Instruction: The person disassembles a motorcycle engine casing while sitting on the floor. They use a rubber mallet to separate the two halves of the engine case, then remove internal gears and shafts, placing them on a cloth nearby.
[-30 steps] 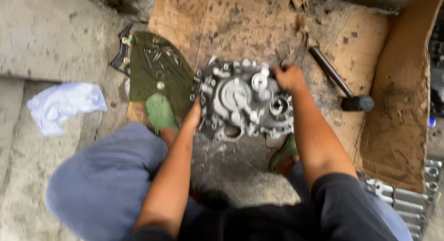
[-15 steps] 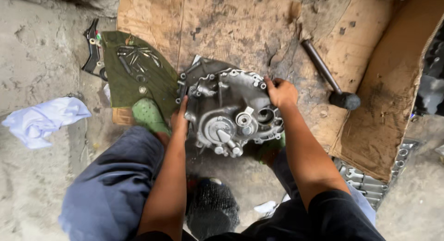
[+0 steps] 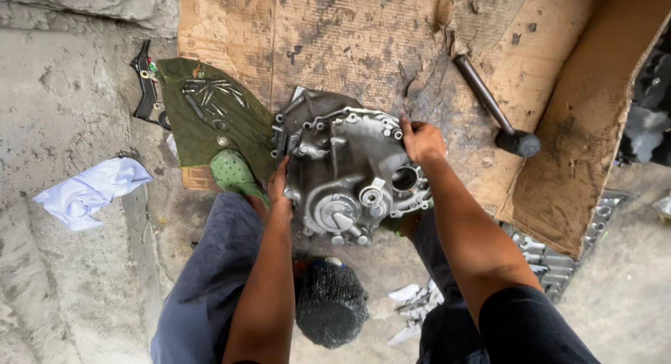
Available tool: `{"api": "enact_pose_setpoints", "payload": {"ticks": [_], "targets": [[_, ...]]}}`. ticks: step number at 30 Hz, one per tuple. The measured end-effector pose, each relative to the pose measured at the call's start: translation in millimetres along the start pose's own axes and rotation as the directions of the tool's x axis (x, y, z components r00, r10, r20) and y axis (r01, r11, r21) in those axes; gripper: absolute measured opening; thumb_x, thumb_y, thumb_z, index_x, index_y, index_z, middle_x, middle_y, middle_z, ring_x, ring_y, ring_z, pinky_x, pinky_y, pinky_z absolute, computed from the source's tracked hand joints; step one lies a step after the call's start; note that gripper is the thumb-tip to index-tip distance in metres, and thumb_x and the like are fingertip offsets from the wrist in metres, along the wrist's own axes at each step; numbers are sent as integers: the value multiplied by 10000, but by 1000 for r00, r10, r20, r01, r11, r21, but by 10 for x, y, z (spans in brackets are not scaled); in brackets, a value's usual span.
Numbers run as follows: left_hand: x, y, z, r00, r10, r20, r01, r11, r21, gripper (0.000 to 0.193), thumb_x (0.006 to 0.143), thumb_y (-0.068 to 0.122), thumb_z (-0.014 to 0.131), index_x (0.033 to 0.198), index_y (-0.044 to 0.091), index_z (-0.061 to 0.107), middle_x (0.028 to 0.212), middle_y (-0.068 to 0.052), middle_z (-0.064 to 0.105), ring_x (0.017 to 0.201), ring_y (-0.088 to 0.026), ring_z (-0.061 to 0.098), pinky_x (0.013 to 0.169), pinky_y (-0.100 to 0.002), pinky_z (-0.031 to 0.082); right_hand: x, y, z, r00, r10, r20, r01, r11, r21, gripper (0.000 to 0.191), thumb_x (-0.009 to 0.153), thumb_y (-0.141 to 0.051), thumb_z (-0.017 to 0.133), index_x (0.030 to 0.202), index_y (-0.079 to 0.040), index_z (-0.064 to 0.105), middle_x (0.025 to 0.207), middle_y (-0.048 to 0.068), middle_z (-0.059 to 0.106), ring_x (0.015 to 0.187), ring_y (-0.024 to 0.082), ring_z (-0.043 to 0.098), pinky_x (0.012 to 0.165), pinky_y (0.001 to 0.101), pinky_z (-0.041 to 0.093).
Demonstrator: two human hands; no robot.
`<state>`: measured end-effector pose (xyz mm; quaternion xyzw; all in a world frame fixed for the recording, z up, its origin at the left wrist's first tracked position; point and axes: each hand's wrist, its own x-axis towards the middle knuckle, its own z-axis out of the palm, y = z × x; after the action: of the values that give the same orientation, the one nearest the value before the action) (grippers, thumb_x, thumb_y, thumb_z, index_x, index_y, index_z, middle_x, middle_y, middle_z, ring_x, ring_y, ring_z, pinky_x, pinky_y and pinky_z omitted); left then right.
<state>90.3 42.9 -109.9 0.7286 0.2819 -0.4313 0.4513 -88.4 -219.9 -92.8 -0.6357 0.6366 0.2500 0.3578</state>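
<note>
White rag (image 3: 91,193), 1 pc, crumpled, is seen at far L on the concrete floor (image 3: 63,105), well apart from the work. A black bracket-like part (image 3: 145,84) lies at the edge of a green cloth (image 3: 210,119); approx. 8–10 small bolts/pins (image 3: 210,95) are laid out on the cloth, prob. kept together so none is lost (exact count not possible, too small). 1 green sandal (image 3: 234,172) is worn on the foot just beside the cloth.

Centre: 1 grey cast-metal gearbox/engine casing (image 3: 349,172) is held tilted up on its edge over the cardboard sheet (image 3: 335,42), between the knees. Left hand (image 3: 278,189) is pressed against the casing's L rim, fingers curled onto the edge; how far they wrap cannot be told. Right hand (image 3: 421,140) is closed over the upper R rim, gripping firmly. Two-sided hold is judged to steady a heavy, awkward piece.

Below the casing: 1 dark mesh-covered round object (image 3: 330,304) on the floor; pale scraps (image 3: 412,304) beside it.

R side: 1 hammer (image 3: 498,109), dark handle and head, lies on the cardboard within reach of the R hand. Further R, a ribbed metal part (image 3: 559,262) is partly hidden under the cardboard's folded flap.
</note>
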Motion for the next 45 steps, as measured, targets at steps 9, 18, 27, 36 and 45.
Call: {"api": "enact_pose_setpoints", "payload": {"ticks": [9, 18, 27, 36, 45], "targets": [[-509, -246, -477, 966, 227, 128, -230, 973, 9, 361, 1013, 365, 595, 1216, 127, 775, 880, 46, 586, 764, -76, 525, 679, -265, 418, -706, 491, -257, 998, -27, -56, 30, 998, 58, 639, 985, -635, 475, 1190, -97, 751, 1174, 260, 698, 1187, 419, 625, 1045, 450, 458], [-1450, -800, -938, 994, 110, -6, -106, 975, 197, 361, 975, 377, 720, 936, 19, 726, 778, -12, 604, 618, -84, 500, 582, -273, 397, -1720, 1097, -459, 999, 39, -33, -35, 993, 110, 628, 946, -630, 481, 1219, -127, 740, 1087, 244, 726, 1138, 417, 644, 1014, 465, 461], [-1611, -1664, -817, 962, 263, 73, -268, 962, 58, 265, 908, 310, 703, 826, 59, 683, 770, 33, 653, 700, -91, 572, 665, -282, 457, -1691, 2078, -105, 998, -2, -69, 12, 990, 140, 544, 991, -532, 517, 1157, -74, 758, 1064, 268, 712, 1102, 424, 658, 966, 458, 488], [-1453, -1937, -829, 919, 378, 113, -394, 897, 203, 352, 965, 308, 697, 792, 7, 641, 722, 15, 605, 693, -97, 520, 675, -286, 438, -1578, 2340, 153, 994, 105, -37, -99, 983, 155, 523, 1016, -536, 503, 1094, -94, 773, 1015, 257, 727, 1054, 434, 676, 931, 469, 506], [-1336, -1779, -898, 996, 71, 44, -74, 994, 85, 316, 962, 330, 662, 1061, 42, 748, 879, 17, 658, 735, -105, 540, 672, -295, 428, -1455, 2135, 397, 983, 184, -1, -184, 981, 63, 510, 992, -563, 495, 1152, -166, 773, 1110, 247, 713, 1120, 435, 644, 993, 481, 480]]}}
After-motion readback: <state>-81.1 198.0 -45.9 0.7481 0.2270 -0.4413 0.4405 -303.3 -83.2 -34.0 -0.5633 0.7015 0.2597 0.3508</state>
